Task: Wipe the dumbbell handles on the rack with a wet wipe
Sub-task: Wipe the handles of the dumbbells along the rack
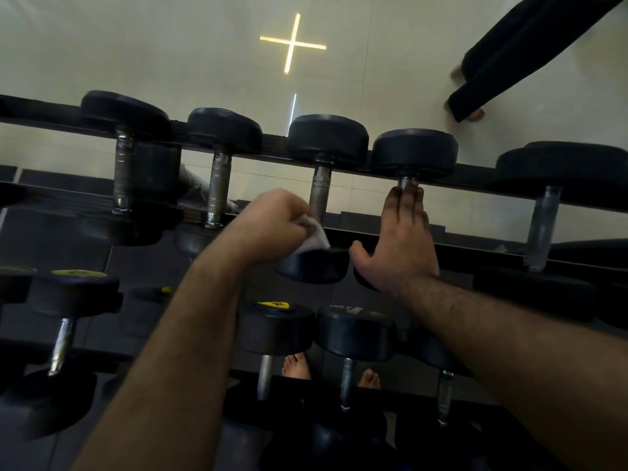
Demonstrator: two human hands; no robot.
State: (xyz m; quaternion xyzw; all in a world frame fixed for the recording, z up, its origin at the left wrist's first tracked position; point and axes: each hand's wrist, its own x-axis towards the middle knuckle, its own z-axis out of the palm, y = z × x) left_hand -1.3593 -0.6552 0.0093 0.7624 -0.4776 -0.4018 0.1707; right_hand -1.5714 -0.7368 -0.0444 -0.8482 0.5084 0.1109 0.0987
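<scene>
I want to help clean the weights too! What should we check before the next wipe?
1. Wet wipe held in the left hand: ok.
2. Wipe touching the middle dumbbell handle: ok, at its lower end.
3. Right hand open, lying flat along the neighbouring dumbbell: ok.
4. Whole handle already wiped: cannot tell.
5. Wipe still wet: cannot tell.
6. Bare feet under the rack: not ok, keep clear.
</scene>
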